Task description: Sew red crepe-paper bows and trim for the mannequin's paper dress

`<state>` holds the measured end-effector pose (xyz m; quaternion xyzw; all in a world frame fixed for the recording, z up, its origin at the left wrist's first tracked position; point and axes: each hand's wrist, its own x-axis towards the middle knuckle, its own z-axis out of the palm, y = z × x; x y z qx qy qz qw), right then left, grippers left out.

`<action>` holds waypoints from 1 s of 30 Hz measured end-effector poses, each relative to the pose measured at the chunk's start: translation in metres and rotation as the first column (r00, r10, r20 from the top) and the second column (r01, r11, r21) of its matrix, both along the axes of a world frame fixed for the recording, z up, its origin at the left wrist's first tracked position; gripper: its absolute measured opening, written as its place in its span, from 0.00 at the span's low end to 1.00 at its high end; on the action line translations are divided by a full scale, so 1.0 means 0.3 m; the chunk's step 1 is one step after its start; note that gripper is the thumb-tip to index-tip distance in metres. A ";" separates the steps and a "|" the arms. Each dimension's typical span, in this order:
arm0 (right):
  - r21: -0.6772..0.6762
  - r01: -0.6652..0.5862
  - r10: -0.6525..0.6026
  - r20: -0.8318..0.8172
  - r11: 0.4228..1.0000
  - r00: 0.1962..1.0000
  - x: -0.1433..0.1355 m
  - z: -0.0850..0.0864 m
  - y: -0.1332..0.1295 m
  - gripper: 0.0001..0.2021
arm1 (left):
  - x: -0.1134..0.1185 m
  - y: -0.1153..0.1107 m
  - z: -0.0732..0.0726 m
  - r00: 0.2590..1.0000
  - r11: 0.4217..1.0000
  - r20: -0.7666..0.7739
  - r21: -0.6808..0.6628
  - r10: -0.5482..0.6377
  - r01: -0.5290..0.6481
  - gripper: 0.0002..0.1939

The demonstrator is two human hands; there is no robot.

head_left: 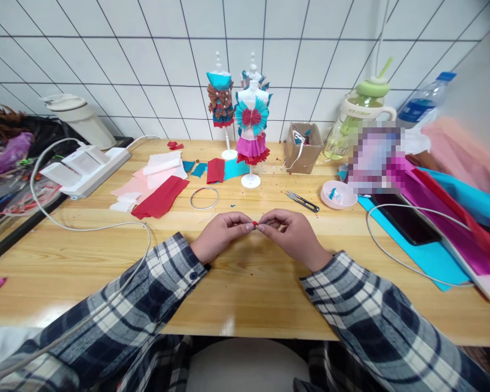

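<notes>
Between my two hands, over the middle of the wooden table, is a tiny piece of red paper (255, 224). My left hand (227, 231) pinches it from the left with thumb and forefinger. From the other side my right hand (289, 233) pinches it the same way, fingertips almost meeting. Its exact shape is too small to make out. Just beyond stands a small white mannequin (252, 117) dressed in blue, red and magenta crepe paper. Thread snips (302, 201) lie beyond my right hand, and a wire ring (204, 198) beyond my left.
Crepe paper sheets (160, 197) lie at left, near a power strip (93, 171) whose cable crosses my left sleeve. A pink bowl (338, 196), a cardboard box (303, 149) and a green-lidded bottle (359, 114) stand at right. A phone (406, 219) rests on blue paper.
</notes>
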<state>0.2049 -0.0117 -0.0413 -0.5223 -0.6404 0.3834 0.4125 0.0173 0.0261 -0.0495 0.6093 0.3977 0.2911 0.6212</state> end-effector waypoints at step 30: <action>-0.161 0.025 -0.049 -0.147 0.987 0.988 -0.017 -0.016 0.004 0.10 | 0.007 -0.006 0.005 0.981 0.957 -0.164 0.284 0.105 -0.055 0.14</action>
